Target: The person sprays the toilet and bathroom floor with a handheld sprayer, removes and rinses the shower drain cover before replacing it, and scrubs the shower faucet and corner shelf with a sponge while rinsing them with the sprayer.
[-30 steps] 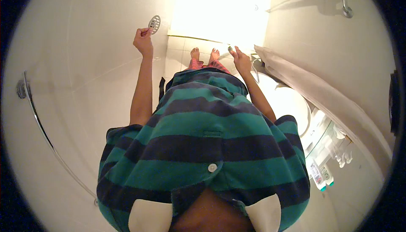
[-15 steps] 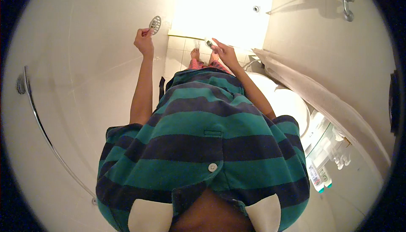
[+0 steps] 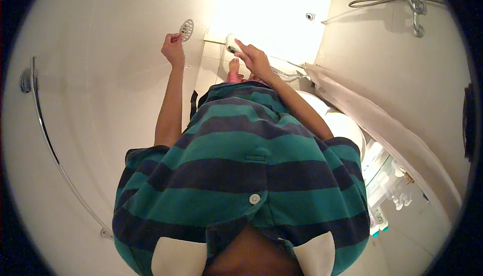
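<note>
My left hand (image 3: 173, 50) pinches a round, slotted metal drain cover (image 3: 186, 29) by its lower edge, holding it up beside the pale wall. My right hand (image 3: 255, 62) is closed around a white handheld sprayer (image 3: 232, 43), whose head points toward the left hand. A silvery hose (image 3: 289, 75) shows behind the right wrist. The sprayer's handle is mostly hidden by the fingers. Water is hard to make out between the sprayer and the cover.
Below the hands is a tiled floor (image 3: 211, 57), with my foot (image 3: 234, 65) on it. A bright bathtub (image 3: 271, 12) lies ahead, and a shower curtain (image 3: 372, 115) hangs at the right. A wall mixer tap (image 3: 416, 12) is beyond it. A grab bar (image 3: 50, 148) runs along the left wall.
My right hand has moved left with the sprayer, closer to the drain cover. My left hand stays nearly in place with the cover.
</note>
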### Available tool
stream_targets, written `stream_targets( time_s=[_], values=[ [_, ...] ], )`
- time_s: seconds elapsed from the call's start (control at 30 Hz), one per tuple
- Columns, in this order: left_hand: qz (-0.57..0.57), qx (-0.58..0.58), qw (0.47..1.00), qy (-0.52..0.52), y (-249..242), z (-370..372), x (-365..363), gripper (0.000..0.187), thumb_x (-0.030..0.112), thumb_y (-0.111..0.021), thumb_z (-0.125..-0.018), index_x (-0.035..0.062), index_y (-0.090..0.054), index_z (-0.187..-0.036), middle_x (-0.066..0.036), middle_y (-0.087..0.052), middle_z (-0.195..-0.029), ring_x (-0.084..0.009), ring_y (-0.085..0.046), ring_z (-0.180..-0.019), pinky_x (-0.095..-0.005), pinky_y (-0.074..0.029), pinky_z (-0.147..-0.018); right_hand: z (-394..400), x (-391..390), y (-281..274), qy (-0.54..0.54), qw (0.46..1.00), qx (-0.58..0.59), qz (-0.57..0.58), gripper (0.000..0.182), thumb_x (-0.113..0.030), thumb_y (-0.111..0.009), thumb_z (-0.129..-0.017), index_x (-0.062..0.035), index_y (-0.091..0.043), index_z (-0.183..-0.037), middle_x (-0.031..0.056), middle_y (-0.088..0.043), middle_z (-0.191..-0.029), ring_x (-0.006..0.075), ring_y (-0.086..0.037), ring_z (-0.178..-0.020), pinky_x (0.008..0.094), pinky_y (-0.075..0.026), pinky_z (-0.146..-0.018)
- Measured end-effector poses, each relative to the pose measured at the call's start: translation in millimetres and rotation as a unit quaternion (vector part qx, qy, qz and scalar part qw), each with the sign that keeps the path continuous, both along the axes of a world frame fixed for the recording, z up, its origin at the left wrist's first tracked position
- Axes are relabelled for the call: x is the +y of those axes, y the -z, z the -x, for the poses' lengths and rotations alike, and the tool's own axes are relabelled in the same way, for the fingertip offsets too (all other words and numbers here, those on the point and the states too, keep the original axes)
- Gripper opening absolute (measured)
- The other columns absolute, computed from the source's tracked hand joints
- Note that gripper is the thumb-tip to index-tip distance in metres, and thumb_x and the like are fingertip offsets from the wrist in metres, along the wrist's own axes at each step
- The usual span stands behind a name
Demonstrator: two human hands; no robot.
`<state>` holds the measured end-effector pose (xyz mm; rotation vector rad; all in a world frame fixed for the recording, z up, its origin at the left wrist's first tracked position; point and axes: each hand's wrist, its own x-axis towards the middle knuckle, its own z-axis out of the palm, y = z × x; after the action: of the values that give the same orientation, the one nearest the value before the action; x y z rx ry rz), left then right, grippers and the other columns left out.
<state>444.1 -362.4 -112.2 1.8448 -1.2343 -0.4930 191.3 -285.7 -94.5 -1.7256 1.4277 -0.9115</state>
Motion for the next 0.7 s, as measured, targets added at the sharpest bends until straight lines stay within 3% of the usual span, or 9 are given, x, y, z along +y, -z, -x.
stream_targets(
  time_s=[0.1, 0.33, 0.63, 0.7],
  values=[
    [0.017, 0.062, 0.998, -0.002, 9, -3, -2, 0.012, 0.003, -0.068, -0.066, 0.0023, -0.059, -0.072, -0.005, -0.061, -0.066, -0.0103, -0.055, -0.059, -0.0224, -0.045, -0.056, 2, -6, 0, -0.007, 1.0, -0.005, 0.0, 0.045, -0.022, -0.06, -0.078, -0.0168, -0.047, -0.121, 0.0102, -0.05, -0.065, 0.0194, -0.047, -0.055, 0.0311, -0.04, -0.053],
    [-0.005, 0.0, 1.0, -0.018, -8, 5, 0, 0.011, 0.003, -0.068, -0.066, 0.0025, -0.059, -0.072, -0.004, -0.06, -0.066, -0.0104, -0.055, -0.059, -0.0227, -0.044, -0.056, 6, -14, -6, 0.0, 0.999, -0.008, 0.033, 0.048, -0.02, -0.062, -0.076, -0.0173, -0.046, -0.122, 0.0097, -0.049, -0.064, 0.0203, -0.047, -0.055, 0.0327, -0.04, -0.053],
    [0.001, 0.043, 0.999, -0.029, 7, 1, -1, 0.013, 0.005, -0.07, -0.065, 0.0026, -0.059, -0.071, -0.004, -0.06, -0.066, -0.0095, -0.054, -0.058, -0.0224, -0.044, -0.055, 4, -25, -2, 0.096, 0.993, -0.017, 0.059, 0.046, -0.017, -0.062, -0.076, -0.013, -0.048, -0.119, 0.0077, -0.046, -0.062, 0.0156, -0.043, -0.055, 0.0275, -0.039, -0.053],
    [0.001, 0.036, 0.999, -0.028, 5, 2, 0, 0.013, 0.005, -0.07, -0.065, 0.0028, -0.059, -0.071, -0.004, -0.061, -0.066, -0.0098, -0.054, -0.058, -0.0227, -0.044, -0.055, 5, -24, -10, 0.074, 0.995, -0.005, 0.069, 0.046, -0.015, -0.062, -0.076, -0.0113, -0.048, -0.12, 0.0072, -0.046, -0.062, 0.015, -0.043, -0.055, 0.0266, -0.039, -0.053]
  ],
)
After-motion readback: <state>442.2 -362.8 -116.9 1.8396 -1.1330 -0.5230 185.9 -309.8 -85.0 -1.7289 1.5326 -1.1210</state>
